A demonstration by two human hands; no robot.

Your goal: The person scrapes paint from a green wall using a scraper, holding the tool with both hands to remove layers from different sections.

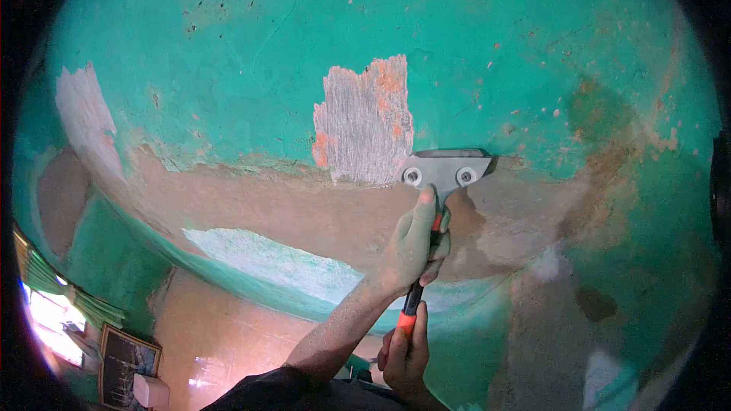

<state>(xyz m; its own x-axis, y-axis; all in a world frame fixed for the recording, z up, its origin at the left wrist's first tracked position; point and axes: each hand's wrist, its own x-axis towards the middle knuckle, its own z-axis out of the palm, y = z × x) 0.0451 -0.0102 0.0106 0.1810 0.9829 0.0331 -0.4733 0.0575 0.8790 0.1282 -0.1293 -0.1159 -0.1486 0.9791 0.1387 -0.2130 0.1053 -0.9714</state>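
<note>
A wide scraper (449, 170) with a grey metal head, two round screws and a long black-and-orange handle is held up against the wall (251, 99). My left hand (415, 247) is wrapped around the upper handle just below the head, its thumb pointing up. Lower down, my right hand (403, 354) grips the orange end of the handle. The blade edge lies near the border between green paint and a brown bare strip (289, 209). Just left of the head, a scraped patch (365, 122) shows grey-white with orange spots.
Another pale scraped patch (87, 110) is at the far left, and a whitish peeled area (278, 262) lies below the brown strip. Dark damp-looking stains mark the right side. At lower left are a bright window (53, 323), a green curtain (80, 297), a framed picture (126, 365) and shiny tan floor (221, 320).
</note>
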